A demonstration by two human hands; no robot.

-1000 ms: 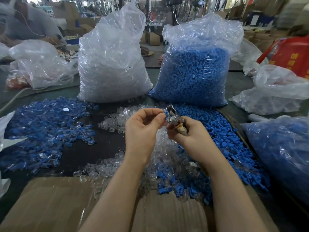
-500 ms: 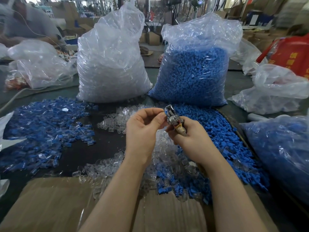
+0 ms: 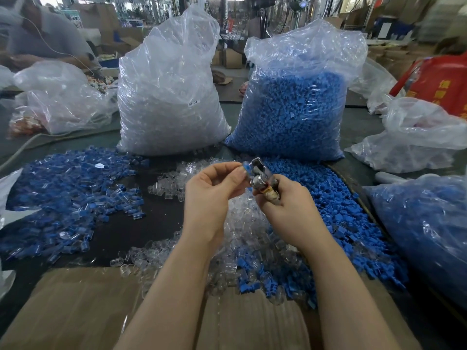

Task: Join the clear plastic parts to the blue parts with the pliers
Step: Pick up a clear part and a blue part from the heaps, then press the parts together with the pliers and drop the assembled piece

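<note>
Left hand [image 3: 214,190] pinches a blue part [image 3: 246,168] right at the pliers [image 3: 261,176], which the right hand [image 3: 285,203] grips above the table [image 3: 161,223]. I'd seat it square before squeezing, fingertips out of the way.

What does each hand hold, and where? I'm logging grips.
Left hand pinches a blue part by its edge; right hand grips the pliers by the handles.

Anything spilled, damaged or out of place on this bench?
Nothing stands out. Loose clear parts and blue parts lie heaped as working stock; both hands meet at the pliers.
</note>
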